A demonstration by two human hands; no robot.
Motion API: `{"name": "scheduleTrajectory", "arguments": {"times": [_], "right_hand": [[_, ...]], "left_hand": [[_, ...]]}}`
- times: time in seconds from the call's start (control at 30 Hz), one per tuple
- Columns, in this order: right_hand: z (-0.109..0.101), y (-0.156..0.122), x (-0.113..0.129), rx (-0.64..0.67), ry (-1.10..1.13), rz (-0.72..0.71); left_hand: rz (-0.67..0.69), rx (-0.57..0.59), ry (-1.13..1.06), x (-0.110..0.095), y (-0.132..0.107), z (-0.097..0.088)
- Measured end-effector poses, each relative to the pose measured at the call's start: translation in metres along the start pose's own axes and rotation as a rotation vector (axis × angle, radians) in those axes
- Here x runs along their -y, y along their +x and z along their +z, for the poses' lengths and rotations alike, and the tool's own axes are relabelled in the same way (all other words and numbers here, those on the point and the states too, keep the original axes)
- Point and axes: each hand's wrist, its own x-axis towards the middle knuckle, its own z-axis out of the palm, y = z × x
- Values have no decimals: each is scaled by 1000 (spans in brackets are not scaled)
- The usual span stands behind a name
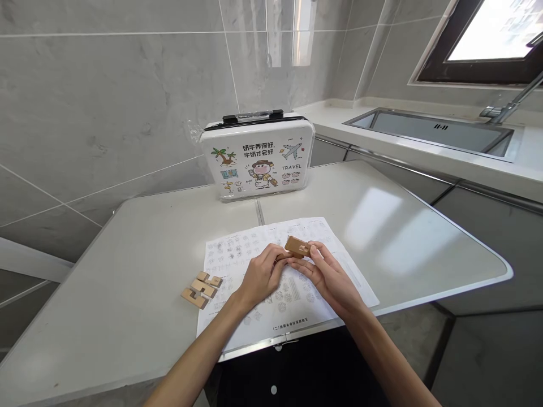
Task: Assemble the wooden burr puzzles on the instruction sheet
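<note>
A grey-tiled wall [114,107] backs a pale table [139,265]: one white cartoon-printed suitcase [265,180], one printed paper [280,308], seemingly three tan wooden blocks [203,288]. Left hand [263,271] and right hand [335,280] pinch brown wooden pieces [297,245].

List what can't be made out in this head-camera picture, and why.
- Head view: how the held wooden pieces meet; partly hidden by the left hand and right hand.
- Head view: the printed sheet's small diagrams; too small and faint.
- Head view: the whole faucet; cut off by the right edge.
</note>
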Motion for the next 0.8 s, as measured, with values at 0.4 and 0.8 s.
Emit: {"name": "scheduleTrajectory", "arguments": {"times": [0.4, 0.8], "right_hand": [[-6, -1, 4, 3, 36, 118], [-1, -5, 14, -61, 229, 171]], "left_hand": [[68, 57, 68, 1, 2, -3], [48, -13, -57, 1, 1, -1]]}}
